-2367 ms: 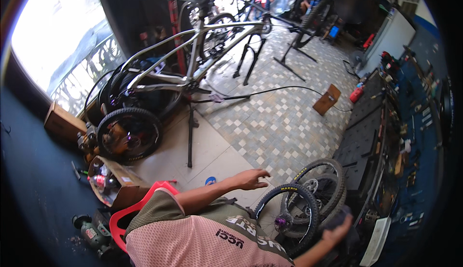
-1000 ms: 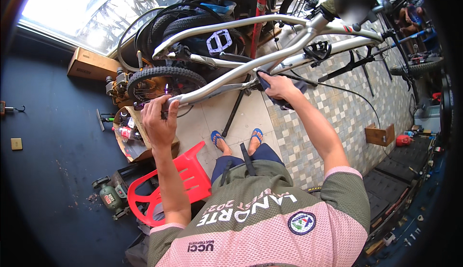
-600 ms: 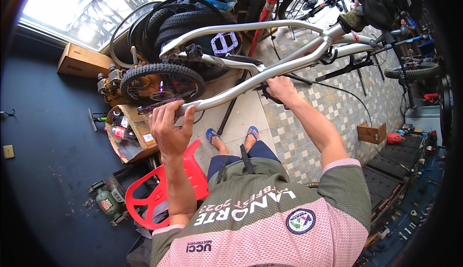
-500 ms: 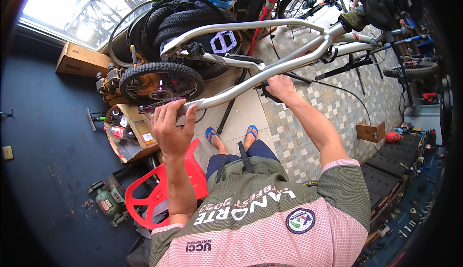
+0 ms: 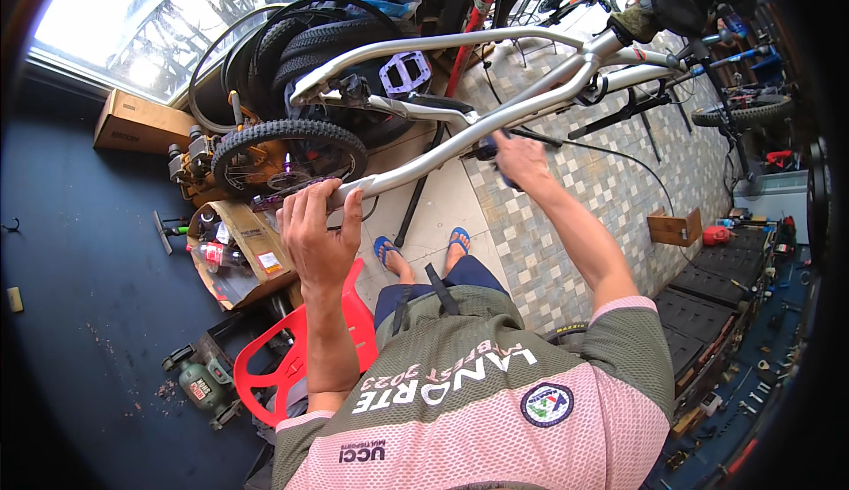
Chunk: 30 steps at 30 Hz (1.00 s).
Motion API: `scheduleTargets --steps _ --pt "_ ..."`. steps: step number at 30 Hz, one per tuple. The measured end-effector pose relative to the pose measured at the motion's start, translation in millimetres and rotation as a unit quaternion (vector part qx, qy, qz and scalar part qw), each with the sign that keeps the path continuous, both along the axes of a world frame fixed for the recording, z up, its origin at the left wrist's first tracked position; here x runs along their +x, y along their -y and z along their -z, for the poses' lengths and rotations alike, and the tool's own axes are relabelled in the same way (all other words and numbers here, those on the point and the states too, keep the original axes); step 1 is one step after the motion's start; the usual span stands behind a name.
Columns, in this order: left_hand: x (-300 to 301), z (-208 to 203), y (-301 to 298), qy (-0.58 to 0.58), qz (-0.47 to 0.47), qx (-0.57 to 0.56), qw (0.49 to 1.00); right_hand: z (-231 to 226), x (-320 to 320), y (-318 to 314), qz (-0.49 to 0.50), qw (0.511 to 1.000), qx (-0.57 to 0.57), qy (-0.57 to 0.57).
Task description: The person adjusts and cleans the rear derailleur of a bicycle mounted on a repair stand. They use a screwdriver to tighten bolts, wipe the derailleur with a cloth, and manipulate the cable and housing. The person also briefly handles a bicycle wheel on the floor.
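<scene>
A silver bicycle frame [image 5: 424,164] stretches across in front of me, sloping up to the far right. At its near left end, my left hand [image 5: 318,229] wraps its fingers over the tube, thumb on the near side. Below the middle of the frame, my right hand [image 5: 523,161] is closed around a dark blue and black thing, mostly hidden by the fingers and too unclear to name. A purple flat pedal [image 5: 405,74] shows beyond the frame. Beside my left hand sits a purple toothed part [image 5: 270,200], partly covered.
Several tyres [image 5: 332,48] are piled behind the frame, with a knobby wheel [image 5: 287,158] nearer. At left are an open cardboard box [image 5: 256,256] and a red plastic chair [image 5: 354,317]. A wooden block [image 5: 674,226] and a tool-covered bench [image 5: 752,384] lie right.
My right hand has shifted slightly under the frame, and the dark thing in it has turned. The left hand keeps its hold. The whole view has moved a little.
</scene>
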<state>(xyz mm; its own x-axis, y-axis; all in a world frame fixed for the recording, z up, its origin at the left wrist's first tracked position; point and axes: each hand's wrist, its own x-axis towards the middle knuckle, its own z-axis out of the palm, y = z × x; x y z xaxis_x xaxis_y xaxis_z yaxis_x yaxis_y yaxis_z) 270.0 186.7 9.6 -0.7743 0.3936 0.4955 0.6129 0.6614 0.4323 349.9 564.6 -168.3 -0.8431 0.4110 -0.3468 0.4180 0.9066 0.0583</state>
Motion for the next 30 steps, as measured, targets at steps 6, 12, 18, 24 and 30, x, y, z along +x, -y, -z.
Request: scheduleTargets --steps 6,12,18,24,30 --pt "-1 2 0 -0.011 0.005 -0.002 1.0 -3 25 -26 -0.001 1.0 0.023 0.005" --pt "4 3 2 0.011 -0.006 0.006 1.0 -23 4 -10 0.024 0.999 -0.012 0.033" --pt "3 0 3 0.044 0.006 0.023 0.999 -19 8 -16 0.064 0.998 -0.01 0.019" --pt "8 -1 24 0.016 0.021 0.016 1.0 -13 -22 -3 0.054 0.996 -0.069 0.017" --pt "2 9 64 0.042 -0.025 -0.081 0.996 -78 -40 58 -0.102 0.984 -0.111 -0.091"
